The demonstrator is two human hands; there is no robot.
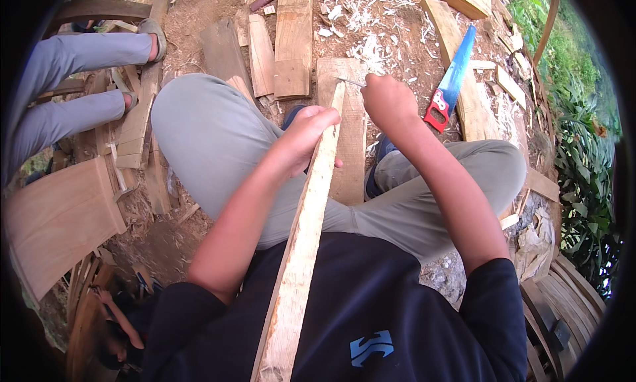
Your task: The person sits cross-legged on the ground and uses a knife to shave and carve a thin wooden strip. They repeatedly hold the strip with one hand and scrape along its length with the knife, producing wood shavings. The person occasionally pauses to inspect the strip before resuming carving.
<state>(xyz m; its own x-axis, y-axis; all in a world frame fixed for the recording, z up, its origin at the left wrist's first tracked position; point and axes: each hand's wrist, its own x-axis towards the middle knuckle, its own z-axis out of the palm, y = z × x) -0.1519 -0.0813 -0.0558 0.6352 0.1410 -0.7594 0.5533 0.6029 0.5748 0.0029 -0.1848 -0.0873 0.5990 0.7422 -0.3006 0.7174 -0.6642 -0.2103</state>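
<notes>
My left hand [299, 137] is closed round the upper part of a long, rough-cut wooden strip [299, 272]. The strip slants from my chest up and away between my knees. My right hand [392, 105] is a fist just right of the strip's far end. Out of that fist a thin metal blade [351, 82], seemingly a knife's, points left towards the strip's tip. Its handle is hidden in my fingers, and I cannot tell whether blade and wood touch. Below the strip lies a flat wooden board [347, 158] between my feet.
A handsaw [456, 74] with blue blade and red handle leans across a plank [478, 113] on the right. Pale wood shavings [371, 47] and several boards [293, 41] cover the ground ahead. On the left another person's legs [86, 60] show near a curved wooden panel [63, 226].
</notes>
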